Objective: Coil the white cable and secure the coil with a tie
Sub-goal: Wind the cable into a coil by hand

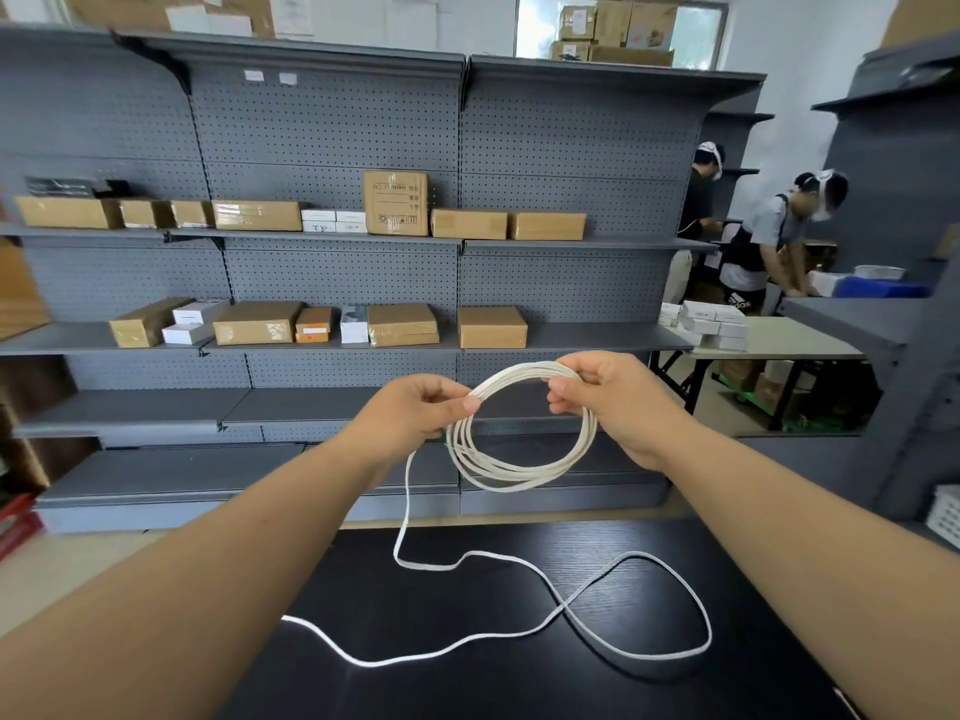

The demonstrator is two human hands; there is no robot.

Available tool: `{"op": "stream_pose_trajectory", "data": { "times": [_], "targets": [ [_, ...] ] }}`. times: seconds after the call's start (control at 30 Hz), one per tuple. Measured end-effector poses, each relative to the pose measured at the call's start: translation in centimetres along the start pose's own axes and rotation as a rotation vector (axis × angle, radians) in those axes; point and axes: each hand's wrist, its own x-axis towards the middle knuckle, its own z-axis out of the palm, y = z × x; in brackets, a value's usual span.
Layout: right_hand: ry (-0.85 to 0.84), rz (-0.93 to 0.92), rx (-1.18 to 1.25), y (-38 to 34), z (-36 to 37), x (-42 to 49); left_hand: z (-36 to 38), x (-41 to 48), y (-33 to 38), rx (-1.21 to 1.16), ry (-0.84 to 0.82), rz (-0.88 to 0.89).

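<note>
White cable, head view: several loops hang gathered, pinched at the top by the left grip and right grip. A long loose tail lies on the black surface. Coiling looks roughly half done, and no tie is plainly visible.

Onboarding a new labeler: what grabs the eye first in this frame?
The white cable coil, held up mid-frame by the left hand and right hand, both pinching its top. Below it, the loose tail snakes in a loop across the black table. Behind stand grey pegboard shelves with cardboard boxes.
</note>
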Motion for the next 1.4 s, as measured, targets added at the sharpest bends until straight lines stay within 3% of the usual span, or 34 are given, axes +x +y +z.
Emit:
{"op": "stream_pose_trajectory", "data": {
  "times": [0.27, 0.5, 0.83, 1.4],
  "targets": [
    [0.082, -0.04, -0.074, -0.1, -0.4, -0.2, 0.0, 0.1, -0.7, 0.162, 0.026, 0.001],
    [0.204, -0.063, 0.012, -0.2, -0.2, 0.0, 0.8, -0.4, -2.3, 0.048, 0.118, 0.034],
    [0.311, -0.079, 0.024, 0.0, 0.0, 0.0, 2.6, -0.3, -2.8, -0.082, 0.11, -0.02],
    [0.486, -0.019, 0.335, 0.4, 1.9, 0.0, 4.9, -0.1, -0.8, -0.305, 0.273, 0.083]
  ]
}}
